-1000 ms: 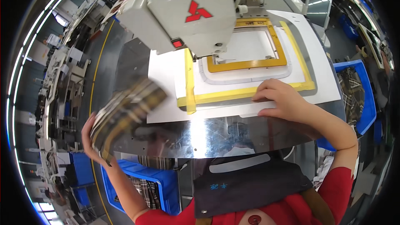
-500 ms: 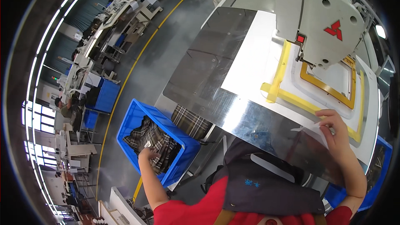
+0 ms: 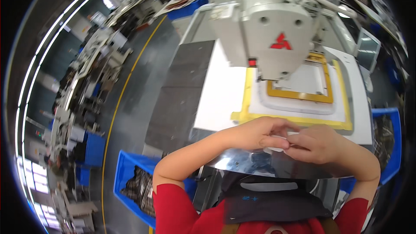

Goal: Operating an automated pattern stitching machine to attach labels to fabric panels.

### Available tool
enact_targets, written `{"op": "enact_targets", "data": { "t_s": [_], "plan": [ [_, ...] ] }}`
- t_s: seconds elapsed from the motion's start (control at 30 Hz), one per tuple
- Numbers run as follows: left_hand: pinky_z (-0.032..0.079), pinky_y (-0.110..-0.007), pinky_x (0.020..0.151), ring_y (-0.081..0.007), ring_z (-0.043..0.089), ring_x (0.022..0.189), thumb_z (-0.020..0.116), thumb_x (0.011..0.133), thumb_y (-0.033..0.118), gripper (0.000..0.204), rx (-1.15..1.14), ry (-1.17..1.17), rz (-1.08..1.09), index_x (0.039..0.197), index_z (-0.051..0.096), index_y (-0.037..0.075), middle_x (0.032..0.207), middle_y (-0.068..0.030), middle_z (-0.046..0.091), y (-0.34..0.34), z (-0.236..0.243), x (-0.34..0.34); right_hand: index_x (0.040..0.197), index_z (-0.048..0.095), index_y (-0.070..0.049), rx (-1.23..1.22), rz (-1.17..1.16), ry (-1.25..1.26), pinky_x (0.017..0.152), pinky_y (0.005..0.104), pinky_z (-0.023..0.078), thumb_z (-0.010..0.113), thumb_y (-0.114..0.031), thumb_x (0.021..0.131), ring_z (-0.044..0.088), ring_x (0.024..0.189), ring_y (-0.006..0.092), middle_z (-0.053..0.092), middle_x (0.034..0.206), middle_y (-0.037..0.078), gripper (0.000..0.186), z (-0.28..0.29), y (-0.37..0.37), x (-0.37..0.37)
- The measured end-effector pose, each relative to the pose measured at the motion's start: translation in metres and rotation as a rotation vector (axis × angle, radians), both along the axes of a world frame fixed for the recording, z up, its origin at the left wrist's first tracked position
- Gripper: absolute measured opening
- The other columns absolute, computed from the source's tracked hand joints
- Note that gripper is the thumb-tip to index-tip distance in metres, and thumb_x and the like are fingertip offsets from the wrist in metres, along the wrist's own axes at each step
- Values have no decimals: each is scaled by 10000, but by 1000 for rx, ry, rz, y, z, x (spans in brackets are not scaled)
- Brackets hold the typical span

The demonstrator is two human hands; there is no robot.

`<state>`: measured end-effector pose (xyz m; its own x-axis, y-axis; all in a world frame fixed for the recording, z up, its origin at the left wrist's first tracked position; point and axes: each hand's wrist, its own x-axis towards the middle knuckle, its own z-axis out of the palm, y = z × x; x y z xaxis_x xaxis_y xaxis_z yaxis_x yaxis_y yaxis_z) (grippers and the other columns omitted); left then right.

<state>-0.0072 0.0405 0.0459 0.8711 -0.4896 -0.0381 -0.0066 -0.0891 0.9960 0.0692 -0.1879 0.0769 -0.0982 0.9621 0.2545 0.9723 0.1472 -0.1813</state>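
Observation:
My left hand (image 3: pixel 255 133) and my right hand (image 3: pixel 318 144) meet at the near edge of the shiny metal table (image 3: pixel 242 164). Together they pinch a small white piece of fabric (image 3: pixel 277 138) between the fingertips. Just beyond them lies a yellow clamp frame (image 3: pixel 249 104) holding white material, with a smaller inner yellow frame (image 3: pixel 299 96) under the head of a large white sewing machine (image 3: pixel 268 30).
A blue crate (image 3: pixel 130 177) with plaid fabric pieces stands on the floor at my lower left. Another blue bin (image 3: pixel 388 147) sits at the right of the table. A yellow floor line (image 3: pixel 121 99) and rows of other machines run along the left.
My left hand has come up from the blue crate on the floor and joined my right hand at the table edge. My view has swung back toward the machine.

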Motion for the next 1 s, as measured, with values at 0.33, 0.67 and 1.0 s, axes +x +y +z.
{"op": "enact_targets", "data": {
  "t_s": [0.33,0.67,1.0],
  "plan": [
    [465,-288,584,-159,584,620,687,849,208,202,501,-90,308,988,673,62,710,-56,587,-4,-35,58,963,677,-39,10,-743,678,634,313,498,730,-187,810,650,713,223,657,798,98,220,-49,5,65],
    [404,-425,1009,-325,498,1198,657,857,312,494,989,-856,293,1257,540,48,1285,-168,531,-15,-52,58,858,696,-31,-105,-767,563,659,325,493,720,-245,803,635,677,217,674,732,99,222,-64,40,132],
    [382,-448,1022,-361,489,1231,677,831,345,563,1043,-839,293,1291,528,55,1358,-191,493,-19,-54,57,882,687,-47,-120,-684,577,662,321,483,736,-278,798,614,668,211,647,695,85,251,-57,38,135]
  ]
}}
